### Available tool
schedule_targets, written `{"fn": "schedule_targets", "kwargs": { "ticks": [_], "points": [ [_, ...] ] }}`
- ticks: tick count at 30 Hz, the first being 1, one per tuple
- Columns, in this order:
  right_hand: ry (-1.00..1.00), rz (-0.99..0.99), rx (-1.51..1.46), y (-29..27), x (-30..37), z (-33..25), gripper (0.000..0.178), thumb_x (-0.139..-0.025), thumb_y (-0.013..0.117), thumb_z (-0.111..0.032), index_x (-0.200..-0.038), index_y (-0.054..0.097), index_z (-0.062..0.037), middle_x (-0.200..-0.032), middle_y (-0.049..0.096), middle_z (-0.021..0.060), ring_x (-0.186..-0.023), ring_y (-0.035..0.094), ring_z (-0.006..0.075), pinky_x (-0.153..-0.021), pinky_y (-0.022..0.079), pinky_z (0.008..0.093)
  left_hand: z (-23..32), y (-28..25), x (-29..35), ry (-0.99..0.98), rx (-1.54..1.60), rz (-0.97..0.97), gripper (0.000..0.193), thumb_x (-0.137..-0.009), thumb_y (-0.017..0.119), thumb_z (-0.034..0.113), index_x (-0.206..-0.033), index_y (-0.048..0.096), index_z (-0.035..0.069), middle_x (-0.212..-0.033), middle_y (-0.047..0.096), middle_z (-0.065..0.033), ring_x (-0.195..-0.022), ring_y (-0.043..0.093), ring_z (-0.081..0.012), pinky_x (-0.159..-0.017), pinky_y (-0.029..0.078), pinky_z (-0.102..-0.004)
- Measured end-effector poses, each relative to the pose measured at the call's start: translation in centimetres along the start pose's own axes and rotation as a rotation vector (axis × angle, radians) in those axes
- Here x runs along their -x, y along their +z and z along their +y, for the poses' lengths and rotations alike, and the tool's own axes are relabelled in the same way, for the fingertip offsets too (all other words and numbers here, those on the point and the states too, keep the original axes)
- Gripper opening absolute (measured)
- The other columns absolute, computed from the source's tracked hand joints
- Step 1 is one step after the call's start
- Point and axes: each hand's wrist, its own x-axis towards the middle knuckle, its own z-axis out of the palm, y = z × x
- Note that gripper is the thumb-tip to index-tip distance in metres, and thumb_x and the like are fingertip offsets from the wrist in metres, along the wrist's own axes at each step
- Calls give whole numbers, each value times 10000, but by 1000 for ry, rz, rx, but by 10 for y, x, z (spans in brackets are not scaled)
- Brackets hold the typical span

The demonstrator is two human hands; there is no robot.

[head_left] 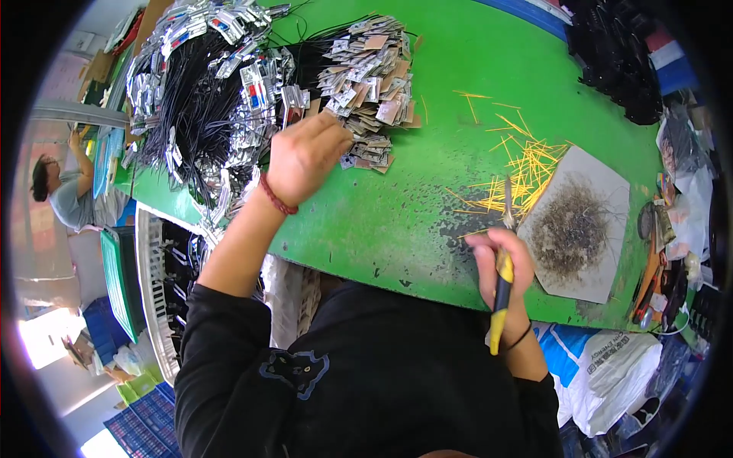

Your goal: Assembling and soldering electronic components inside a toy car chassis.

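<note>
My left hand [305,156] is closed at the near edge of a pile of small flat silver-and-tan plates [374,76]. What its fingertips pinch is hidden behind the fingers. To its left lies a large heap of black cables with silver metal ends [248,84]. My right hand [500,263] grips a slim tool with a yellow-and-black handle [501,294] and a pointed metal end. That tip points away from me, over scattered thin yellow sticks [527,172]. Beside the right hand is a pale board [618,198] covered in the middle with dark bits.
The green tabletop [343,221] has worn dark patches near its front edge. Black items [611,61] are piled at the far right. Tools and small objects [653,252] crowd the right edge, with white bags [618,374] below. Another person [72,183] is at the far left.
</note>
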Motion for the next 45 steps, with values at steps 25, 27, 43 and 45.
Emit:
{"fn": "schedule_targets", "kwargs": {
  "ticks": [25,27,43,45],
  "points": [
    [240,15,-336,125,-102,6,438,-861,607,69,-1241,465,-96,-1018,645,97,-848,604,105,-707,501,228,-9,11,-7,274,247,55,296,-732,651,19,-1028,659,31,-993,699,-109,-833,692,-273,-684,560,-349],
    [207,30,-332,123,-101,7,431,-862,603,77,-1231,484,-111,-991,639,84,-821,599,102,-692,498,225,-10,12,-10,55,239,89,225,-758,676,-12,-974,684,47,-920,706,-102,-785,687,-283,-664,553,-358],
    [-166,94,-36,-48,13,-34,392,-849,649,86,-1148,519,-133,-918,689,165,-743,636,171,-644,488,253,134,12,7,-102,941,-310,151,-813,715,26,-963,700,38,-783,652,-98,-705,635,-270,-639,513,-352],
    [108,-91,-379,-58,28,-22,220,-923,621,-75,-1125,564,-140,-920,698,119,-742,657,170,-588,493,222,136,7,14,-175,887,-360,96,-780,727,-5,-858,686,34,-789,650,-106,-721,634,-283,-643,514,-351]
  ]
}}
